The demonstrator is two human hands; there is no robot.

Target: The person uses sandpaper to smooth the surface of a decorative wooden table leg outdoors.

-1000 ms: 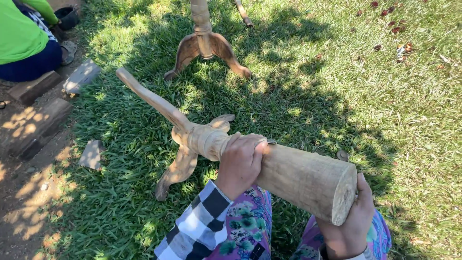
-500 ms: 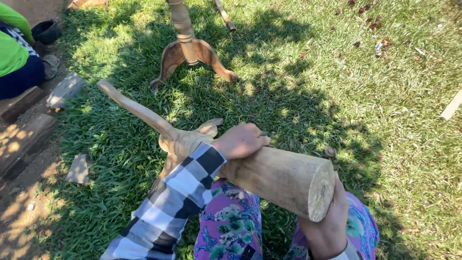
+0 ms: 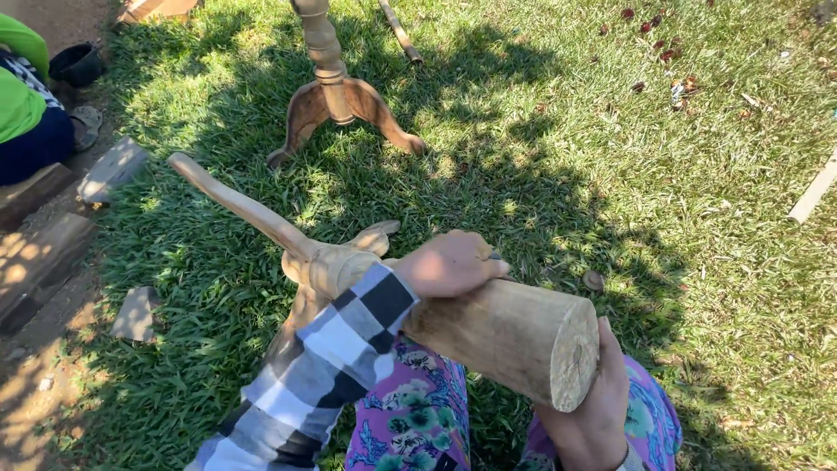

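Change over the last second: the left hand (image 3: 449, 262) slides along the top of the log (image 3: 501, 336) toward its cut end, and the checked sleeve (image 3: 323, 366) now stretches right over the carved part, where a second ago only the hand and wrist showed. The view also tips, so the person in green (image 3: 22, 96) sits further into the top left corner of the lawn (image 3: 697, 218). The log itself barely shifts, so this reads as rubbing or smoothing work along the wood, not a lift or a carry; judged only from the hand travel.

Log position: it lies across the lap, over the floral trousers (image 3: 410, 419). The thick cut end points toward the bottom right and the thin carved arm (image 3: 235, 201) runs up to the left, above the grass. A small carved wing (image 3: 375, 237) sticks out just beyond the sleeve.

Left hand pose: palm down, fingers curled together and pressed on the log top. Something small and dark shows at the fingertips; too small to tell what it is.

Right hand (image 3: 593, 410): under the cut end, cupping it from below, fingers wrapped up the far side, bearing the weight.

Other things: a turned wooden stand (image 3: 336, 96) with curved feet near the top edge of the lawn, and flat stones (image 3: 109, 170) along the left edge.
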